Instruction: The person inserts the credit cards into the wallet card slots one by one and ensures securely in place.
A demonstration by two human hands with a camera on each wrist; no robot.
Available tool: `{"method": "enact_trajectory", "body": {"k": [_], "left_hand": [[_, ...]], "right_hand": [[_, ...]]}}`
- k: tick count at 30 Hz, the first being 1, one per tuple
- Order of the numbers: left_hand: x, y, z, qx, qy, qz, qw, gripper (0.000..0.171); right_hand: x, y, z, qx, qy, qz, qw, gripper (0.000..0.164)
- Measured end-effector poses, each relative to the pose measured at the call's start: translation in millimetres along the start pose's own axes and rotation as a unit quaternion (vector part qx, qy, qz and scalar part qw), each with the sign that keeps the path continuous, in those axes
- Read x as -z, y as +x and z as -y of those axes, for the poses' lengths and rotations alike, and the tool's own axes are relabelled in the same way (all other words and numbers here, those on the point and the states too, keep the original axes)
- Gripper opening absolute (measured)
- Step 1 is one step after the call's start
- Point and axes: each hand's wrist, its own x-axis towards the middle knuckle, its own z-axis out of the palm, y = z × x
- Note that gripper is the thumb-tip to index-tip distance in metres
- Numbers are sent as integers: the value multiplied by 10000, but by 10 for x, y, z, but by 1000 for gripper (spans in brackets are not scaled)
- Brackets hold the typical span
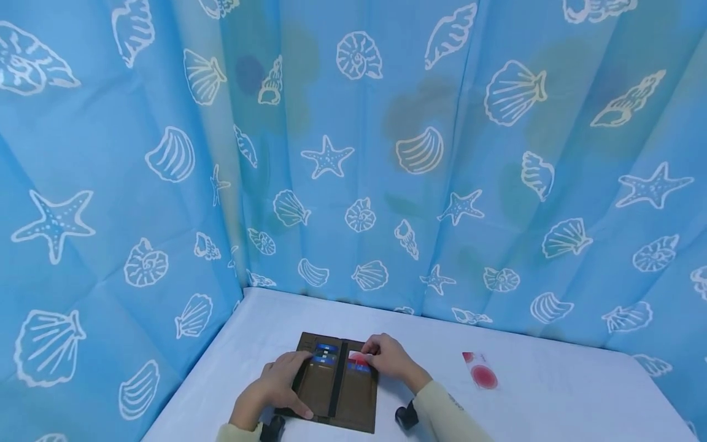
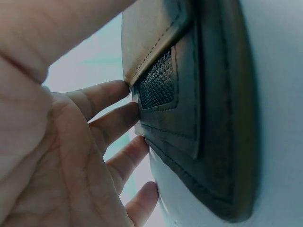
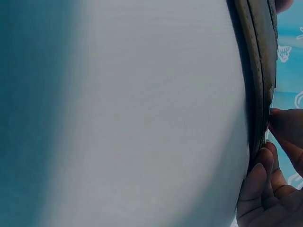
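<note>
A brown wallet (image 1: 356, 402) lies spread out on the white table, a dark band down its middle. My left hand (image 1: 280, 380) rests on its left half, thumb near the bottom edge and fingers by several blue cards (image 1: 326, 353) in the slots. In the left wrist view, the fairly straight fingers of that hand (image 2: 71, 156) touch the stitched wallet edge beside a mesh window (image 2: 158, 82). At the top of the right half, my right hand (image 1: 389, 356) pinches a red-and-white card (image 1: 356, 356) in a slot, just above a blue card (image 1: 358, 368).
To the right of the wallet, a clear-and-red card (image 1: 480, 371) lies flat on the white tabletop (image 1: 563, 393). Blue curtains (image 1: 359, 184) with white shell and starfish prints enclose the table at the back and left. Dark wrist devices (image 1: 407, 415) sit by both sleeves.
</note>
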Motion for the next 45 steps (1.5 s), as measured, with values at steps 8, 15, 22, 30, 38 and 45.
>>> {"method": "enact_trajectory", "body": {"k": [8,15,22,30,38,45], "left_hand": [[25,-22,-71,25,24,-73,10000,114],[2,-29,-73,121,65,-108,9998,115],[-5,-20,-66,192,122,-170,9996,114],[6,-25,-69,152,63,-124,9998,113],[32,-30,-84,124,124,-159,9997,114],[-1,-24,-71,120,75,-137,9998,114]], "right_hand": [[52,4,4,115,-339,4,9994,7],[67,-59,31,222,-418,87,9988,13],[88,-48,14,234,-291,262,9990,15],[87,-42,6,45,135,412,9990,13],[93,-46,3,-37,436,467,9980,9],[76,-56,0,-174,512,459,9975,11]]}}
